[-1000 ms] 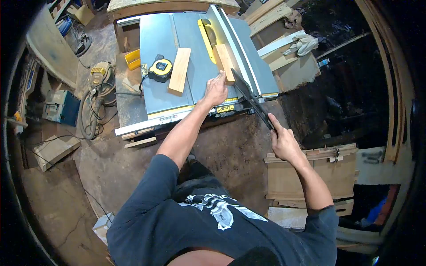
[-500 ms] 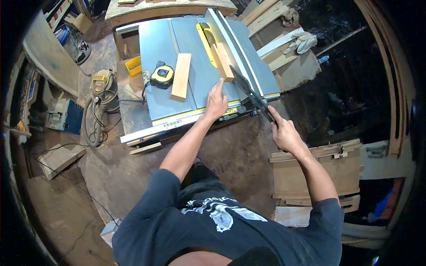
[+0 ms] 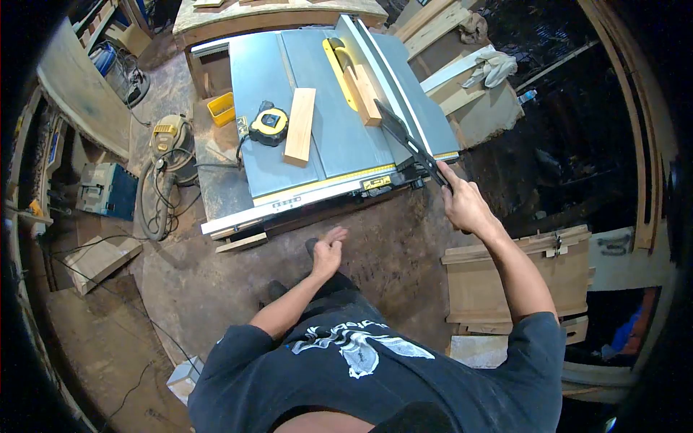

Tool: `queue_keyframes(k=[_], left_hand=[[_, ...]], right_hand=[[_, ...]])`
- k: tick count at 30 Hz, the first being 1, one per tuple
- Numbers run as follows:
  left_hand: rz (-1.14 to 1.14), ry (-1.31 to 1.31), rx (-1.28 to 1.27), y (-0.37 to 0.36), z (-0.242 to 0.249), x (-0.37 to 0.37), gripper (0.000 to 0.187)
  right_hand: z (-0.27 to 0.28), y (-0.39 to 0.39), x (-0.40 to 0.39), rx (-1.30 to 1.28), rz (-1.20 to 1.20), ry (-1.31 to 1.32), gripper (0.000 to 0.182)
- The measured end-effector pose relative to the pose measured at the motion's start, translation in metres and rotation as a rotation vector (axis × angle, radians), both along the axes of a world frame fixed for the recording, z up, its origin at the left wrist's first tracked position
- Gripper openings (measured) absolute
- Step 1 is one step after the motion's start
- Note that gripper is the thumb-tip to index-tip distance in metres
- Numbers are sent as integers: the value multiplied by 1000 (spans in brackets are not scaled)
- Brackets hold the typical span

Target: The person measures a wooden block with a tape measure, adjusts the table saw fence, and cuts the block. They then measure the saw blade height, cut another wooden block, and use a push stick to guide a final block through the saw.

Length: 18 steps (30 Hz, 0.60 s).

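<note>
My right hand (image 3: 464,202) grips the handle of a black push stick (image 3: 411,145), whose far tip touches the near end of a wood block (image 3: 367,99). That block lies between the yellow blade guard (image 3: 338,71) and the long fence (image 3: 387,79) on the saw table (image 3: 256,65). My left hand (image 3: 329,252) is in front of the saw, near my body, empty, with its fingers stretched out. A second wood block (image 3: 299,128) rests on the left part of the table, beside a yellow and black tape measure (image 3: 268,124).
A yellow bin (image 3: 221,108) sits at the saw's left edge. Farther left are a corded power tool (image 3: 168,137) and a blue case (image 3: 108,189). Boards (image 3: 516,278) are stacked at the right. A wooden bench (image 3: 274,18) stands behind the saw.
My left hand has left the near end of the block and moved down toward my body. The push stick and block are nearly where they were.
</note>
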<state>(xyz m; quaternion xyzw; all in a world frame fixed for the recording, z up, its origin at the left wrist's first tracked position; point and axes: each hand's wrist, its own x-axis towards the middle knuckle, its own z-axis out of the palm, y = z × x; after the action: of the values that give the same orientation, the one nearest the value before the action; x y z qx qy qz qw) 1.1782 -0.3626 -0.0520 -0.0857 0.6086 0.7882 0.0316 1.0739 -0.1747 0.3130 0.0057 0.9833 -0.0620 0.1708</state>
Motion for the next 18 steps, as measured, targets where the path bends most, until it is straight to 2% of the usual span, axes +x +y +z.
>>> queue_keyframes(k=[2,5,6,8,9,11,12,13,15,17,18], left_hand=[[64,-182,107,-6,-36,-5,36],[176,-561,363,-24,-46,-30,48],[176,-557,365,-29,-52,-37,48],[314,-725,635,-35,-68,-53,57],[312,-724,638,-39,-78,-58,57],[460,-750,943,-45,-84,-69,68],[467,-701,983,-46,-79,-70,77],[468,-700,986,-47,-76,-74,77],[495,-648,1166,-50,-84,-79,80],[511,-645,1237,-50,-80,-83,81],[525,-641,1309,-51,-75,-85,82]], right_hand=[[-3,3,-4,-26,43,39,59],[5,-7,-7,-38,5,2,58],[6,-10,-8,-37,6,6,58],[7,-11,-10,-40,-38,15,57],[4,-10,-10,-37,-38,17,57],[1,-8,-14,-97,4,60,54],[3,-10,-16,-94,6,61,54],[7,-15,-17,-83,-26,25,54],[2,-10,-22,-73,-58,-14,54],[-18,8,-30,9,210,197,54],[-20,10,-32,8,210,197,54]])
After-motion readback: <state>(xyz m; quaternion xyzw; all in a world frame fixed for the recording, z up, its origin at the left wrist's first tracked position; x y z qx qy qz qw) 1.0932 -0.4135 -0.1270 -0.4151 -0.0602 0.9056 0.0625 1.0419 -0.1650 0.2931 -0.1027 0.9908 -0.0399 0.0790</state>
